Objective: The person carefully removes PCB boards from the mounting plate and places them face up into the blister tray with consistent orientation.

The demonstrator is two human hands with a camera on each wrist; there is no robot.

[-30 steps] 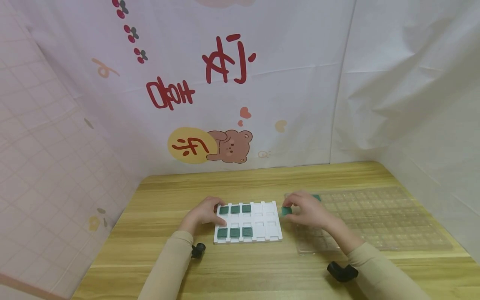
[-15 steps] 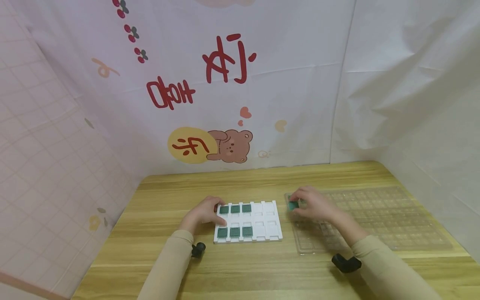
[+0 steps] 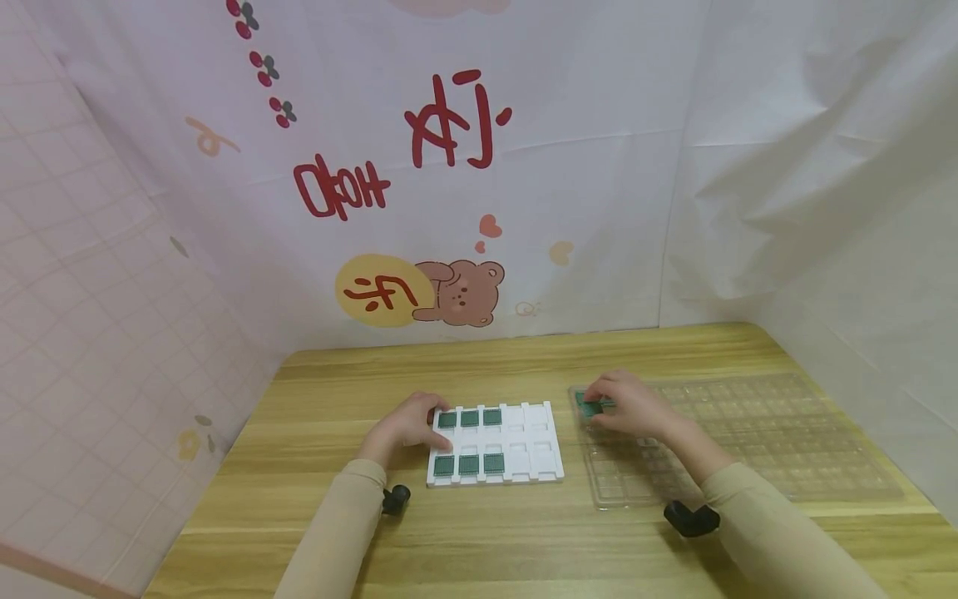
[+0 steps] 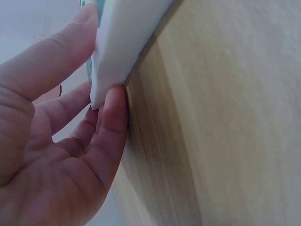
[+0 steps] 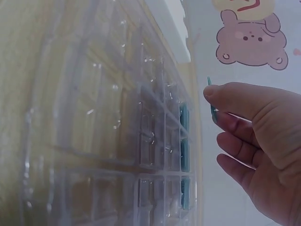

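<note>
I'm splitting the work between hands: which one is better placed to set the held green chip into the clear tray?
Right, I'd judge: the right hand pinches the green chip above the clear tray. The left hand grips the far end of the white tray.

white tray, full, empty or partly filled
Partly filled: the white tray holds six green squares, three per row, while its two columns at the head view's right are empty.
</note>
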